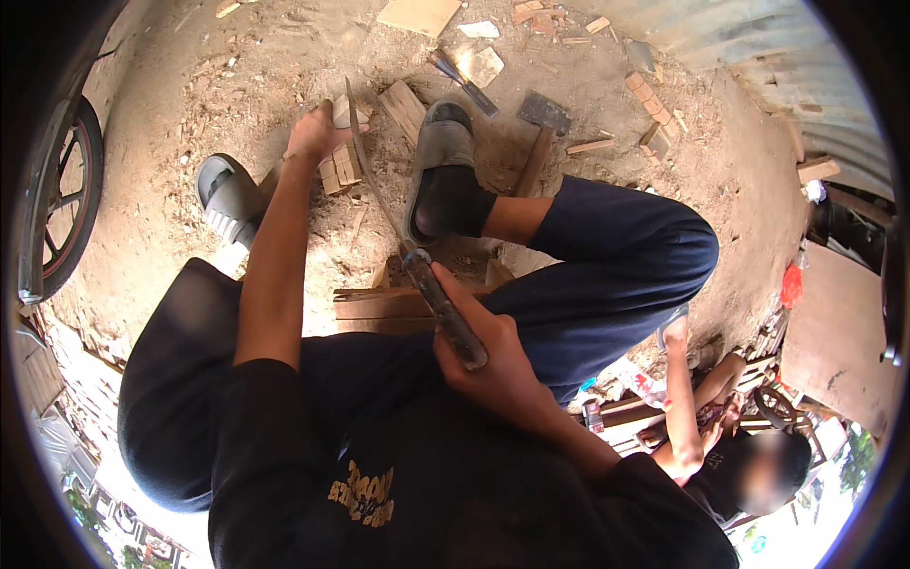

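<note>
1 long knife (373, 192) and 1 pale block (342, 112).
Right fingers (464, 302) wrap around the knife's handle (444, 311). Left fingers (323, 116) are closed around the block, beside the blade. More wood (339, 172) sits close to them.

Counts one bare left hand (318, 133), one bare right hand (485, 347) | shows one long dark-handled blade (368, 180), one hammer-like tool (543, 111) | takes in two grey slippers (229, 201) | adds one co-worker (718, 486), one large black-tyred wheel (92, 190), one corrugated metal wall (787, 76) | leaves scattered wood pieces (417, 14) uncounted, too many to tell
</note>
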A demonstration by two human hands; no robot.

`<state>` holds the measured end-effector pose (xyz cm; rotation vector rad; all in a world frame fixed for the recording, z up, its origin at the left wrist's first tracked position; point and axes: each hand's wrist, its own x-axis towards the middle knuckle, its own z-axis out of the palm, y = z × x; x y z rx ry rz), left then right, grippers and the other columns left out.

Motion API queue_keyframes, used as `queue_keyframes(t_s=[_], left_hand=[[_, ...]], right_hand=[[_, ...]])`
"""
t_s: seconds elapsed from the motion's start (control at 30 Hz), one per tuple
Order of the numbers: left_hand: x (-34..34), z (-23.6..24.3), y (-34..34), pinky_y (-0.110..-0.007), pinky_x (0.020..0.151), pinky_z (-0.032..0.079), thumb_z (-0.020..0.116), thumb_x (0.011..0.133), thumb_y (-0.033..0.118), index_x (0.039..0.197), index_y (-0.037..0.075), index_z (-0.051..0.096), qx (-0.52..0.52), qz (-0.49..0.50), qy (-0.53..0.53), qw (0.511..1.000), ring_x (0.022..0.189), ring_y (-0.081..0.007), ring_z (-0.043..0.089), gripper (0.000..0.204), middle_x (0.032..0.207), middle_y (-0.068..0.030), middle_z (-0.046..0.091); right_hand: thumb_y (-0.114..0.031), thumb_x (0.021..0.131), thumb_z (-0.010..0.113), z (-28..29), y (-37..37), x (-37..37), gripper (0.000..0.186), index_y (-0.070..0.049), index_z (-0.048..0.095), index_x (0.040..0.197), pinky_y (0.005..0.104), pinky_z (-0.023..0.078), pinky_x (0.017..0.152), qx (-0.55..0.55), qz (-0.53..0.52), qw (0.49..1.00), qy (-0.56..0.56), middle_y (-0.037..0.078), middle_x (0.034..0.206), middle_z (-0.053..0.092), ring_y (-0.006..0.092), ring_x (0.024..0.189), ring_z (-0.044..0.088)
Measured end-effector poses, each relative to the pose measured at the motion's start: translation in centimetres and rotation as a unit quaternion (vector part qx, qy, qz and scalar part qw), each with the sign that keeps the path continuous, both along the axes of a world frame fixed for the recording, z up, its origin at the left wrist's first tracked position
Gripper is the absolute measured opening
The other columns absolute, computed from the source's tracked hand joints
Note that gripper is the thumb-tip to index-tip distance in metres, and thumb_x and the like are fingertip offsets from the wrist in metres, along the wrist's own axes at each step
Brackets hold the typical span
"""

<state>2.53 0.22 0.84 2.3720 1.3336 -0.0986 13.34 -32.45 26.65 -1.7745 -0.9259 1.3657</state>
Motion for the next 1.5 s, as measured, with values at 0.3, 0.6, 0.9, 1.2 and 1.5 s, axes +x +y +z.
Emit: queue_keyframes(t_s=[0.3,0.6,0.9,1.2,1.5], left_hand=[[-0.3,-2.3,-1.1,-0.047,0.071,0.057,0.068,0.072,0.072,0.109,0.001,0.054,0.078,-0.002,-0.025,0.997,0.080,-0.0391,0.070,0.082,0.086,-0.0215,0.070],[-0.2,-0.5,-1.9,-0.044,0.076,0.057,0.069,0.073,0.069,0.114,0.001,0.055,0.033,0.022,0.003,0.999,0.085,-0.0364,0.070,0.081,0.093,-0.0192,0.070],[-0.3,-1.2,-1.4,-0.044,0.069,0.057,0.075,0.070,0.062,0.112,0.004,0.057,0.073,0.011,-0.036,0.997,0.081,-0.0356,0.070,0.074,0.091,-0.0183,0.070],[-0.3,-0.9,-1.6,-0.042,0.075,0.057,0.073,0.073,0.063,0.114,0.003,0.054,0.058,0.009,-0.041,0.997,0.086,-0.0355,0.070,0.075,0.091,-0.0184,0.070],[-0.6,-0.3,0.2,-0.045,0.083,0.055,0.070,0.069,0.073,0.118,0.002,0.057,-0.009,0.006,-0.019,1.000,0.094,-0.0358,0.069,0.087,0.100,-0.0197,0.070]], right_hand=[[0.002,0.082,0.061,0.7,-2.1,1.2,0.069,-0.004,0.038,0.147,0.0326,0.052,0.067,0.035,0.012,0.999,-0.039,0.024,0.086,0.066,0.0339,0.069,0.070],[0.003,0.090,0.057,-0.4,3.1,2.7,0.056,0.003,0.042,0.143,0.0263,0.047,0.090,0.209,-0.058,0.967,-0.135,0.016,0.125,0.064,0.0165,0.106,0.063],[-0.006,0.090,0.060,-12.5,13.1,2.6,0.047,0.007,0.051,0.134,0.0263,0.048,0.080,0.172,-0.102,0.979,-0.048,0.010,0.095,0.069,0.0099,0.086,0.061],[-0.005,0.087,0.060,-13.6,15.5,1.4,0.052,0.006,0.049,0.136,0.0270,0.049,0.071,0.154,-0.081,0.983,-0.058,0.015,0.090,0.068,0.0092,0.078,0.059],[0.000,0.079,0.060,-11.5,14.6,1.6,0.063,0.002,0.045,0.141,0.0329,0.050,0.068,0.139,-0.017,0.981,-0.133,0.024,0.079,0.062,0.0207,0.066,0.063]])
